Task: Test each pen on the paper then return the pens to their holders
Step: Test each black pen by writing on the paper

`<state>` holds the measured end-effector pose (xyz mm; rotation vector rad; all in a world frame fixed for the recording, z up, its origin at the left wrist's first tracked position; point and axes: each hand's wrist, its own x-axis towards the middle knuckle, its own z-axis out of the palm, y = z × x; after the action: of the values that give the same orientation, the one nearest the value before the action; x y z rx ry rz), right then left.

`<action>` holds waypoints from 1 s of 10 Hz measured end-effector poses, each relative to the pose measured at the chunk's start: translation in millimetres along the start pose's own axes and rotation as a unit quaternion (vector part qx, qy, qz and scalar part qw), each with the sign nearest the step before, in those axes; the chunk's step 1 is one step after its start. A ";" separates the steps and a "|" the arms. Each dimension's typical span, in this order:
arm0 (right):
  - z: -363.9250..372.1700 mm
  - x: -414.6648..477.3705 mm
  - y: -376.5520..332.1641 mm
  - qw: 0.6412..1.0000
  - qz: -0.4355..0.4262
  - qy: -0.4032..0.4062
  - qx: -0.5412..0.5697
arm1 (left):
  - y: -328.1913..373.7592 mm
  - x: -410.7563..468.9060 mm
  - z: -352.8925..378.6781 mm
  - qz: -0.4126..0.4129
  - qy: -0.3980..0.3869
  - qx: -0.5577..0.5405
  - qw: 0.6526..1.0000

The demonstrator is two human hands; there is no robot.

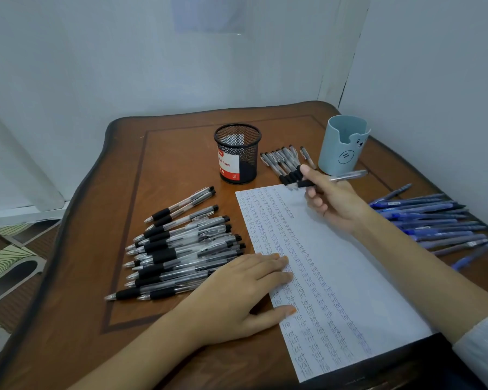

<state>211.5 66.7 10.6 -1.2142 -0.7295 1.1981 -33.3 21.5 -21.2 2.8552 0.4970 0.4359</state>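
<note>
A white sheet of paper [347, 266], covered with rows of small "test" marks, lies on the brown table [181, 164]. My left hand [243, 294] rests flat on the sheet's left edge, fingers straight. My right hand [333, 201] holds a clear pen with a black grip [347, 175] above the sheet's top right corner, tip pointing left. A black mesh holder [237, 153] stands behind the paper and holds no pens. To its right stands a light blue bear-face holder [343, 144].
Several black-grip pens [181, 249] lie in a pile left of the paper. A smaller row of the same pens [285, 161] sits between the two holders. Several blue pens [434, 220] lie at the right, near the wall. Walls close the table's back and right.
</note>
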 end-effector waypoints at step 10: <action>2.8 2.7 26.5 0.935 -0.184 0.033 -0.302 | 0.4 0.6 -0.6 0.000 -0.004 0.008 1.000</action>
<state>202.0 68.0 -14.4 -1.5179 -1.2696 0.6285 -32.8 21.5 -20.5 2.8706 0.4997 0.4223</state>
